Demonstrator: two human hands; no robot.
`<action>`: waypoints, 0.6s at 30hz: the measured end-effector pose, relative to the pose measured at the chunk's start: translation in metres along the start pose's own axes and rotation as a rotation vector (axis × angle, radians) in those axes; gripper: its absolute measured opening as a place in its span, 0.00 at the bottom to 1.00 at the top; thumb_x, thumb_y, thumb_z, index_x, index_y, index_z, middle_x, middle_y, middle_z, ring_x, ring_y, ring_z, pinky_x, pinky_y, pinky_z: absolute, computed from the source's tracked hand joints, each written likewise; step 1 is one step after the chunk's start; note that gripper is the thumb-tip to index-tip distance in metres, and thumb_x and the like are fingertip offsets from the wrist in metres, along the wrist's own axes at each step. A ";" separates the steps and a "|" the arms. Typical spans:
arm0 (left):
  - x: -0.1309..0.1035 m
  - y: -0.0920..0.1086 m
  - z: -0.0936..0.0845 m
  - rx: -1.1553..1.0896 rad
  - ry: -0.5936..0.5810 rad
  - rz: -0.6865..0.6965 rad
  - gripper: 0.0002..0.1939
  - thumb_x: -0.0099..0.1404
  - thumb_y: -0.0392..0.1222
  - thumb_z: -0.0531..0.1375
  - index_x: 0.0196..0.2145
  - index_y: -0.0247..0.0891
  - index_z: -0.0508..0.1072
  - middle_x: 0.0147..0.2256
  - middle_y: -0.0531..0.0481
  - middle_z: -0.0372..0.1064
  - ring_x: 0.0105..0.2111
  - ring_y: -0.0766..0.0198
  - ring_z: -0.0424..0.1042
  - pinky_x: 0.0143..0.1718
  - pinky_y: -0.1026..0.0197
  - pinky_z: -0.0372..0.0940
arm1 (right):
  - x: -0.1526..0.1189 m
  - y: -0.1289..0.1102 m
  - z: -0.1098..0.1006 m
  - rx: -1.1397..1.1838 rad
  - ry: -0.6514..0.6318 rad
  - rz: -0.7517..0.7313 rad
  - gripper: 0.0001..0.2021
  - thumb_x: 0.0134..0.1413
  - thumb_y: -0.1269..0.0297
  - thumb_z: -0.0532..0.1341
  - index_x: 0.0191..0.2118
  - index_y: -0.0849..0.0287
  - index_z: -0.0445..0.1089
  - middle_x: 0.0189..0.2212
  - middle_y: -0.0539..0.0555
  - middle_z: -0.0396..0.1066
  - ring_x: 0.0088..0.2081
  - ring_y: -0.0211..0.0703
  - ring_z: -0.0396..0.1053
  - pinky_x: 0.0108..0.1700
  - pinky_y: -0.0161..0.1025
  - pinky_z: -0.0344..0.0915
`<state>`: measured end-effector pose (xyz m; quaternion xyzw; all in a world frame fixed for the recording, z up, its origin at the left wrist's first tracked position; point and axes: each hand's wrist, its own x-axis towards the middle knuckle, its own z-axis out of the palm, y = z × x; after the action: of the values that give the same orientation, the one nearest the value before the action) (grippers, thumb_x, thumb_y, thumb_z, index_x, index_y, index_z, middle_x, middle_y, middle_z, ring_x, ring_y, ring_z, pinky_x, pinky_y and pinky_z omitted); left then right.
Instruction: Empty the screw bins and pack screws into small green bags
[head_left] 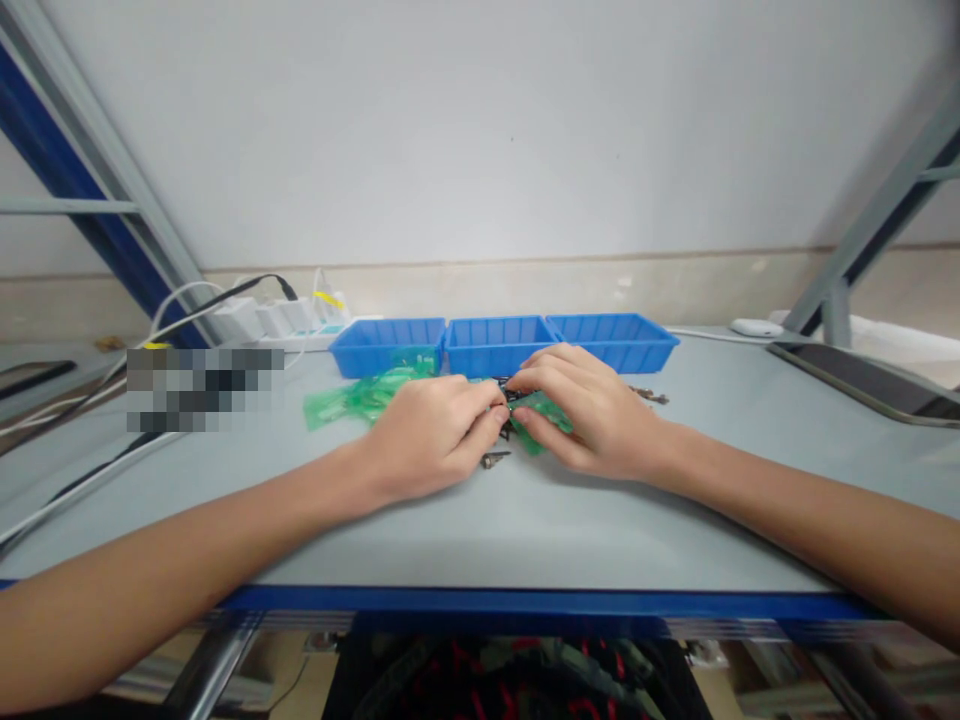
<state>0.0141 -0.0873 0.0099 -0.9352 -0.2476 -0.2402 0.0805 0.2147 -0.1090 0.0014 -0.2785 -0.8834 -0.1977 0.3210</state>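
My left hand [442,435] rests low over the table with its thumb and forefinger pinched together. Facing it, my right hand [592,410] curves inward, its thumb and forefinger tips meeting the left fingertips at a tiny item too small to name. A piece of green plastic film [546,412] shows between my right thumb and fingers. Small dark metal parts lie behind and beneath the fingertips, partly hidden. One loose metal part [495,460] lies in front of them. To the left, crumpled green plastic bags [367,395] lie partly behind my left hand.
Three blue bins, left [386,335], middle [499,335] and right [611,340], stand in a row along the back. More metal parts [651,396] lie right of my right hand. A power strip [292,325] with cables is back left; a dark tablet-like device [862,380] is at right.
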 end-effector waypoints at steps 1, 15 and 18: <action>0.000 0.000 0.000 0.003 0.010 -0.008 0.15 0.68 0.41 0.45 0.32 0.35 0.69 0.25 0.50 0.68 0.26 0.64 0.67 0.29 0.62 0.58 | -0.001 0.000 0.001 0.006 0.004 -0.001 0.08 0.58 0.65 0.52 0.41 0.62 0.63 0.33 0.58 0.69 0.37 0.46 0.64 0.38 0.44 0.60; 0.006 -0.005 0.009 0.068 0.030 0.058 0.14 0.68 0.43 0.46 0.32 0.36 0.68 0.25 0.50 0.68 0.26 0.64 0.67 0.28 0.62 0.58 | 0.000 0.013 0.002 -0.190 -0.009 -0.137 0.09 0.59 0.70 0.50 0.33 0.62 0.66 0.28 0.57 0.69 0.34 0.44 0.63 0.33 0.40 0.57; 0.013 -0.009 0.013 0.075 -0.021 0.090 0.15 0.68 0.43 0.46 0.31 0.36 0.68 0.26 0.50 0.68 0.28 0.63 0.68 0.29 0.63 0.58 | 0.001 0.021 0.000 -0.280 -0.048 -0.230 0.10 0.59 0.70 0.49 0.32 0.62 0.66 0.28 0.57 0.68 0.33 0.44 0.62 0.33 0.40 0.56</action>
<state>0.0252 -0.0706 0.0053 -0.9442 -0.2149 -0.2169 0.1238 0.2274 -0.0922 0.0052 -0.2222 -0.8807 -0.3474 0.2330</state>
